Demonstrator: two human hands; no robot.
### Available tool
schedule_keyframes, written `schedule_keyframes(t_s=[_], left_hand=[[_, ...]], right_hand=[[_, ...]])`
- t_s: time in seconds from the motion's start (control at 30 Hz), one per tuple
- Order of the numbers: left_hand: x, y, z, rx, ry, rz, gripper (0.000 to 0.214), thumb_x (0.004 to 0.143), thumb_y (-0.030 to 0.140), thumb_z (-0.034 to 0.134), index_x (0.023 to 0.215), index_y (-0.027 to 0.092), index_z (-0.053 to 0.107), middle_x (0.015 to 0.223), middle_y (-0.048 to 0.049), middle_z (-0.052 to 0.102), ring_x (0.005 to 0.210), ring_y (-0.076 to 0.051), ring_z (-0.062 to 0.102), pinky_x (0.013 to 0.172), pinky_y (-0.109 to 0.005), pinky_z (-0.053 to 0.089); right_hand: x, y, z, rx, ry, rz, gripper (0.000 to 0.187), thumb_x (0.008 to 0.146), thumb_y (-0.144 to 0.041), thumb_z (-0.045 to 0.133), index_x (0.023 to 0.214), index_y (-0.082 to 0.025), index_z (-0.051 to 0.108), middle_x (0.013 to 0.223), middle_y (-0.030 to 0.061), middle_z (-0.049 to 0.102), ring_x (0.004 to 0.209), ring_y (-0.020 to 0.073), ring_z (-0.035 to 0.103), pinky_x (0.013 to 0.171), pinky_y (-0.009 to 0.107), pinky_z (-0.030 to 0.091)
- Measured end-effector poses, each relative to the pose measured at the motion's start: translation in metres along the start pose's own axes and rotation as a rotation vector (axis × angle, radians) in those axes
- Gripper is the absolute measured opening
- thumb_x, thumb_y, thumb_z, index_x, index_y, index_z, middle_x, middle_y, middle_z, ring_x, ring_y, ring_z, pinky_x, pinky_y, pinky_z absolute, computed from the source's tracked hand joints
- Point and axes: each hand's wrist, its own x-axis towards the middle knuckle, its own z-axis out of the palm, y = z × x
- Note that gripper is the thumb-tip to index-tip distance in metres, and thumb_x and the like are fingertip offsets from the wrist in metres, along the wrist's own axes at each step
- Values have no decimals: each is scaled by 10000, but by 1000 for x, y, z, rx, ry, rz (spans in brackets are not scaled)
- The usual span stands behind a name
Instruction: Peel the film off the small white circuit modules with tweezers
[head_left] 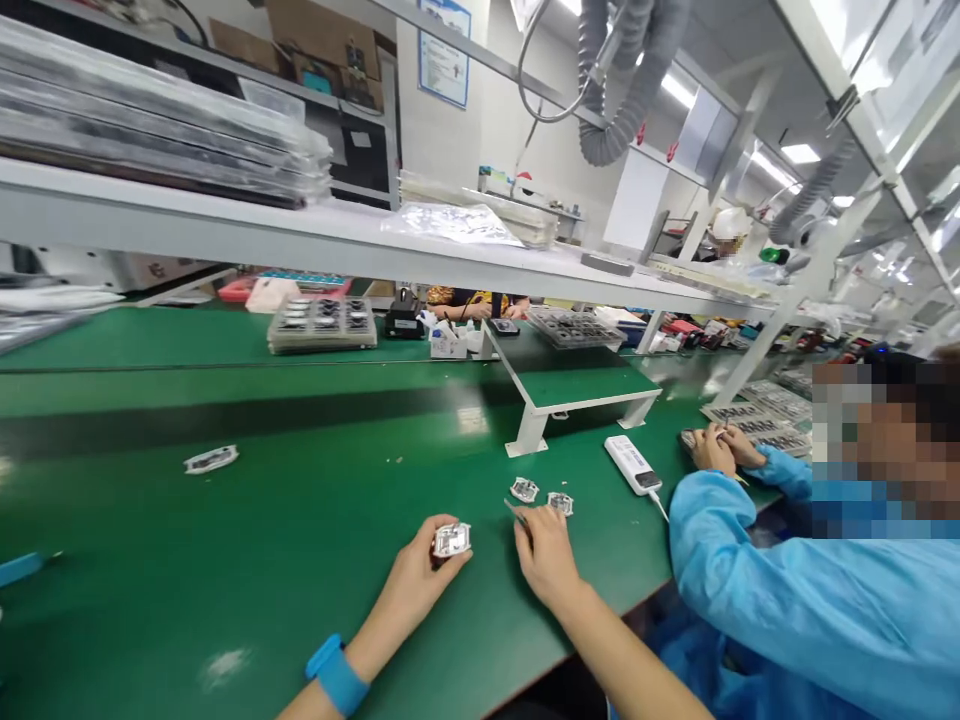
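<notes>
Between the thumb and fingers of my left hand [424,562] is a small silver-white watch case [452,541], its inner side facing up, held just above the green bench. My right hand [550,558] is closed round thin metal tweezers [513,510]; only their tip shows past the fingers. Just beyond that hand lie two similar frame-like parts, one watch case [524,489] to the left and another watch case [561,503] partly behind my fingers. Farther off on the left, a white-rimmed piece [211,460] rests by itself on the bench.
A white raised stand [531,428] and a white power bank-like device [634,465] with a cable are ahead right. A co-worker in a blue sleeve [720,560] works close on my right. A blue-handled tool [21,569] lies far left. An overhead shelf [360,235] spans the bench.
</notes>
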Motion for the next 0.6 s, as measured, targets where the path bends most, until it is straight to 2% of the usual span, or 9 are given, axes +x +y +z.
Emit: schedule_keyframes(t_s=[0.13, 0.23, 0.33, 0.43, 0.53, 0.6], left_hand=[[-4, 7, 5, 193, 20, 107, 391, 615, 396, 689, 963, 219, 676, 1123, -51, 606, 1129, -239, 502, 1041, -426, 387], [-6, 6, 7, 298, 58, 126, 408, 646, 379, 670, 1038, 264, 683, 1213, -49, 575, 1200, -271, 452, 1046, -491, 359], [-4, 2, 8, 363, 91, 151, 439, 684, 402, 640, 1103, 271, 658, 1210, -52, 586, 1175, -253, 482, 1005, -467, 408], [3, 3, 10, 414, 105, 190, 403, 711, 450, 613, 1061, 257, 670, 1178, -53, 607, 1138, -237, 515, 974, -434, 441], [7, 4, 6, 457, 97, 219, 404, 745, 470, 569, 1040, 210, 659, 1166, -63, 611, 1130, -215, 527, 1015, -409, 424], [0, 0, -5, 483, 97, 220, 438, 774, 480, 522, 1083, 185, 622, 1208, -66, 585, 1176, -197, 502, 1075, -387, 380]], right_hand=[[-1, -3, 0, -100, 31, 7, 227, 860, -150, 486, 1026, -196, 634, 892, 77, 607, 900, 246, 509, 837, 442, 377], [-2, -4, -1, -118, 59, 4, 216, 840, -132, 526, 1016, -209, 624, 937, 66, 609, 954, 244, 506, 855, 430, 373], [-1, -5, -4, -122, 102, -23, 208, 835, -112, 528, 1003, -202, 613, 946, 58, 616, 969, 232, 513, 866, 416, 373], [5, -7, -7, -153, 140, -98, 159, 852, -105, 509, 950, -176, 613, 896, 58, 624, 931, 216, 528, 841, 391, 380], [9, -6, -11, -162, 107, -94, 137, 881, -131, 489, 929, -154, 615, 883, 70, 626, 931, 212, 528, 847, 387, 366], [8, 0, -16, -154, 34, -90, 138, 895, -180, 498, 951, -147, 620, 921, 82, 629, 980, 220, 516, 872, 391, 352]])
